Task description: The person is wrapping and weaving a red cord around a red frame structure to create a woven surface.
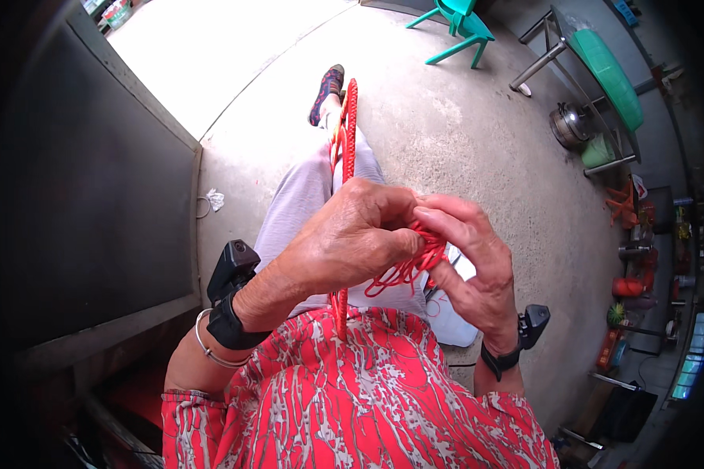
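Note:
A bundle of thin red cord hangs in several loops between my two hands, above my lap. My left hand is closed, thumb and fingers pinched on the cord from the left. From the right, my right hand grips the same bundle between thumb and fingers. The fingertips of both hands meet at the cord's top, and what lies between them is partly hidden. A thick braided red rope rises beyond my left hand along my leg, and its lower part shows below that hand against my shirt.
A white surface lies beside my lap on the right. A green chair and a metal rack with a green basin and a metal pot stand farther off. A dark panel borders the left side.

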Available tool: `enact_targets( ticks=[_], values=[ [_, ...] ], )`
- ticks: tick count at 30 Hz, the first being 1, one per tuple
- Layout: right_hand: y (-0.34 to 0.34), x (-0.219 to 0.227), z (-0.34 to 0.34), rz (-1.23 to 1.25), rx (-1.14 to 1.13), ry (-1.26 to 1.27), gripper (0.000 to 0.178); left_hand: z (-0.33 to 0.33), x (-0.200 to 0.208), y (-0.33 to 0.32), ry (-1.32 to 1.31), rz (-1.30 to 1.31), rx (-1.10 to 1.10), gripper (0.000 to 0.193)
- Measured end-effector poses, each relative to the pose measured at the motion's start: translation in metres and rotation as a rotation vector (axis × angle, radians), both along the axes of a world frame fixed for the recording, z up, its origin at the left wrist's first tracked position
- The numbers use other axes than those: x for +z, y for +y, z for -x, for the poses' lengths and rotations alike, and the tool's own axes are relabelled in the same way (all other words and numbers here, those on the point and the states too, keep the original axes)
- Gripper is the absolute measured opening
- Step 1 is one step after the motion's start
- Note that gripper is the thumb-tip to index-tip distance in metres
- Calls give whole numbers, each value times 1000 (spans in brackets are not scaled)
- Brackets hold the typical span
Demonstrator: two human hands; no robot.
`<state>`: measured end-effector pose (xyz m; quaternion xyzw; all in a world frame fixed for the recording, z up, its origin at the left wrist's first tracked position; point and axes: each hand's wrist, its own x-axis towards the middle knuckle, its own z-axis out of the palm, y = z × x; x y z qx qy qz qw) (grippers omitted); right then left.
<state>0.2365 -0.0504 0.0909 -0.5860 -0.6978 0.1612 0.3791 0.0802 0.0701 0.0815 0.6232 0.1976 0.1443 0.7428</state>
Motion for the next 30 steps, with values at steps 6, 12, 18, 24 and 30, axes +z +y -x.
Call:
enact_targets(
  ticks=[6, 12, 18, 24, 30],
  values=[
    [5, -28, -9, -24, -160, 296, 32, 5, -5, -1, -11, -39, 212, 20],
    [-12, -79, -73, 32, -529, 754, 23, 36, -15, -34, 32, -1018, 55, 31],
    [-20, -94, -86, -4, -534, 991, 19, 39, -32, -42, 366, -1388, -104, 29],
    [-3, -109, -66, 48, -508, 928, 24, 43, -34, -45, 79, -997, 193, 15],
    [16, -106, -11, 406, -256, 963, 24, 57, -47, -57, -185, 5, 604, 10]
  ],
)
